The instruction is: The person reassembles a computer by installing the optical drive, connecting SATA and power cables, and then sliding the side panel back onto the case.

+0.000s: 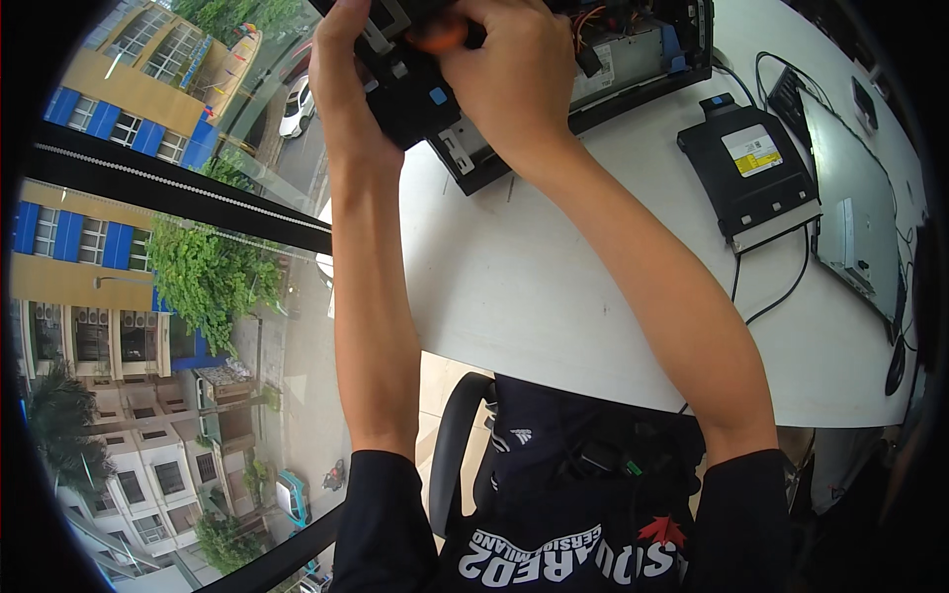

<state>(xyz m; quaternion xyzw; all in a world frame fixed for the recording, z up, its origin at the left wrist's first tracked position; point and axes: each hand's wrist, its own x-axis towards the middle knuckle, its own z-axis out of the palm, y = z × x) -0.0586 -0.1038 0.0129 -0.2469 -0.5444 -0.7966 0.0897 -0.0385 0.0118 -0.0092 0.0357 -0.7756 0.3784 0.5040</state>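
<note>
An opened black desktop computer case (643, 94) lies at the top of the view, its metal frame and several coloured wires showing. My left hand (341, 64) is closed along the left side of the case's black front part (410, 104), its fingertips partly cut off by the upper edge. My right hand (514, 69) reaches over the case with bent fingers, closed around a blurred, rounded orange handle that looks like a screwdriver (438, 37). The screwdriver's shaft and tip are hidden.
On the white table (524, 277), a black drive bracket (746, 168) with a white-and-yellow label lies right of the case. Beyond it are a grey metal side panel (850, 198) and black cables (791, 287). A window (198, 326) borders the left; a chair armrest (457, 455) sits below the table edge.
</note>
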